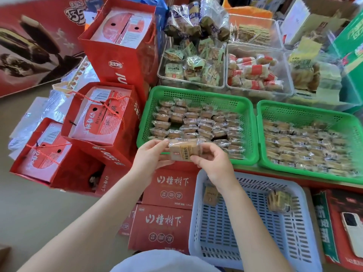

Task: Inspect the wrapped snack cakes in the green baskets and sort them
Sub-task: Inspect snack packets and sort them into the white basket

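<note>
Both my hands hold one wrapped snack cake (183, 150) just in front of the left green basket (198, 93). My left hand (151, 154) grips its left end and my right hand (213, 160) pinches its right end. The left green basket holds several rows of wrapped cakes. The right green basket (306, 109) is packed with more of them. Below my right wrist sits a pale blue basket (294, 193) with two wrapped cakes, one (210, 195) near its left wall and another (279, 200) toward its right.
Red gift bags (102, 118) and flat red boxes (163, 226) stand to the left and in front. Clear bins of other wrapped snacks (255, 73) sit behind the green baskets. A white phone (352, 232) lies at the right edge.
</note>
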The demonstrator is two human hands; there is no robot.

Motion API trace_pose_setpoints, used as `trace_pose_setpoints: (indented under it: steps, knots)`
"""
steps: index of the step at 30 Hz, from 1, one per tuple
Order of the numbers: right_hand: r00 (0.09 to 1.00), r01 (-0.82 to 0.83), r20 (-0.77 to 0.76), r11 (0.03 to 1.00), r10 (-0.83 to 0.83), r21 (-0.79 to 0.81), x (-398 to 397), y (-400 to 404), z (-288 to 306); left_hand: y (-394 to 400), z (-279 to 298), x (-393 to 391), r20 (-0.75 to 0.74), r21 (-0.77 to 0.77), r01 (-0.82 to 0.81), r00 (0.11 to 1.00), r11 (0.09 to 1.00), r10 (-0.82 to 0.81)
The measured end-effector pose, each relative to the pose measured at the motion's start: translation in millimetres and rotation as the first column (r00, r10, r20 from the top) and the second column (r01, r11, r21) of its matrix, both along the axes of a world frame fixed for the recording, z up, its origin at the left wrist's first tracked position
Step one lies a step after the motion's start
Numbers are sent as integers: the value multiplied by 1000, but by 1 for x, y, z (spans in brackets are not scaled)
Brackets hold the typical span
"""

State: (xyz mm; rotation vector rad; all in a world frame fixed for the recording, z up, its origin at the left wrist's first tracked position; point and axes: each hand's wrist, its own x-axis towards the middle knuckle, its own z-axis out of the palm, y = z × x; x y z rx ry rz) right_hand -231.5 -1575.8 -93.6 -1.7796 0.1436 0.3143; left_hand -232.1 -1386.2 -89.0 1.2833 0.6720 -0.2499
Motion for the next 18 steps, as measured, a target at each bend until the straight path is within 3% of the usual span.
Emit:
trace_pose_setpoints:
  steps: [2, 4, 6, 8, 10, 12, 15, 18]
  knots:
    - [999, 39, 6, 997, -39, -64, 22, -7, -3, -1, -10, 20, 19, 105, -32, 999, 994, 30]
    - [997, 79, 25, 989, -76, -124, 47, -12, -6, 4, -29, 39, 65, 461, 54, 993, 886, -94]
    - [994, 101, 54, 980, -93, -170, 70, -13, -8, 13, -49, 55, 64, 770, 154, 947, 619, -316]
    - [993, 106, 76, 977, -93, -185, 91, -7, -11, 21, -72, 71, -5, 910, 225, 845, 347, -535]
    - [992, 105, 90, 978, -90, -178, 110, 4, -16, 26, -88, 86, -206, 928, 356, 733, 108, -649]
    - [991, 97, 107, 977, -77, -189, 127, 18, -27, 33, -103, 96, -373, 887, 459, 647, -52, -665]
    - [995, 47, 96, 956, -20, -291, 146, 37, -54, 40, -120, 101, -432, 863, 489, 589, -124, -683]
    - [987, -65, 99, 879, 127, -472, 155, 43, -75, 40, -126, 103, -426, 869, 480, 607, -118, -671]
